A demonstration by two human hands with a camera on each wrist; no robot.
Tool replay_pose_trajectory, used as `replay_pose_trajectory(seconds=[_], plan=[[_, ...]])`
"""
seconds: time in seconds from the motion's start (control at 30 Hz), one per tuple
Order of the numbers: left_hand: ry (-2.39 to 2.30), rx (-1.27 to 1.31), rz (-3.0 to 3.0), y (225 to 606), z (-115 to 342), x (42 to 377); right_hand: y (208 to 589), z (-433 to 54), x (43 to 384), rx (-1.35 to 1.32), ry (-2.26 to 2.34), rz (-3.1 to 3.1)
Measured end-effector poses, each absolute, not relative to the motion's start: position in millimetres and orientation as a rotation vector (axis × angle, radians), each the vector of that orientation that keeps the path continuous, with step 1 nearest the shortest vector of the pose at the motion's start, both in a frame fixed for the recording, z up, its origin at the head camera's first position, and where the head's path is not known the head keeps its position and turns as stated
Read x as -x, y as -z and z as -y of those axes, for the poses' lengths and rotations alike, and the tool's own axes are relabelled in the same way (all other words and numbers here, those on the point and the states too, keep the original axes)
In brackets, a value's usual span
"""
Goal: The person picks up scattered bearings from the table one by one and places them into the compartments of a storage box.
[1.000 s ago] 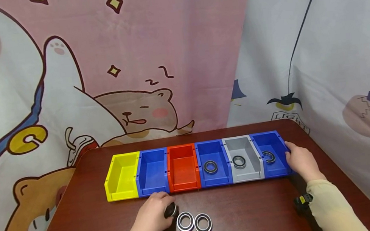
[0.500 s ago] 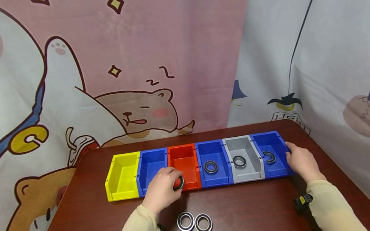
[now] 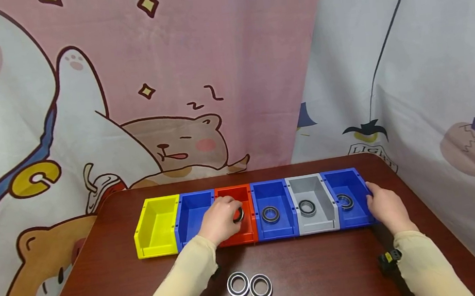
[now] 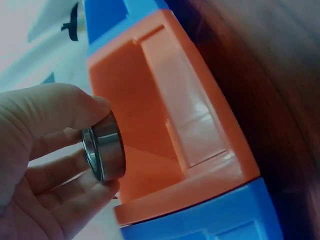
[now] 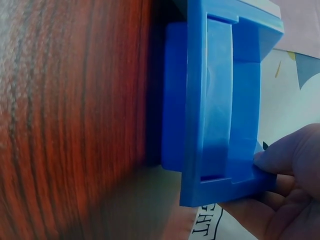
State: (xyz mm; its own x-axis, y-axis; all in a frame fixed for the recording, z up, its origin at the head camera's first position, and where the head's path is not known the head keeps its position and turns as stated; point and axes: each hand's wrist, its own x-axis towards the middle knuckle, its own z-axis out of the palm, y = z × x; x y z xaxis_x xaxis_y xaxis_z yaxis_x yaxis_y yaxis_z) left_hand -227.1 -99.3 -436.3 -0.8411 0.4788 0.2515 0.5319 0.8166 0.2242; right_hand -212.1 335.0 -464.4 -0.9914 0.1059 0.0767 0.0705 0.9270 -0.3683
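My left hand (image 3: 221, 220) pinches a ball bearing (image 4: 107, 147) between thumb and fingers, over the red bin (image 3: 247, 230). In the left wrist view the bearing is held on edge at that bin's opening, which looks orange there. On the far right, my right hand (image 3: 388, 206) grips the side wall of the end blue bin (image 3: 358, 185), thumb inside and fingers outside in the right wrist view. Inside that bin lies a bearing (image 3: 346, 201). The grey bin (image 3: 305, 184) holds another bearing (image 3: 307, 207), and the blue bin (image 3: 269, 191) beside the red one holds one too (image 3: 270, 214).
Two bearings lie side by side on the dark wooden table (image 3: 318, 275): a left one (image 3: 238, 284) and a right one (image 3: 261, 287). A yellow bin (image 3: 159, 218) and a blue bin (image 3: 193, 209) form the row's left end. A printed curtain (image 3: 255, 68) hangs behind.
My left hand has carried the bearing from the table, up and to the right, over the red bin. My right hand has stayed on the end blue bin.
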Motion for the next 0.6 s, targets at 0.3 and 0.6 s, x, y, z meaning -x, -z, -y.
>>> replay_pose_trajectory(seconds=[0.3,0.6], plan=[[0.298,0.79,2.839,452,92,247,467,-330,214,0.103,-0.533,2.964],[0.086,0.77,2.899,463,83,256,467,-330,212,0.107,-0.524,2.952]])
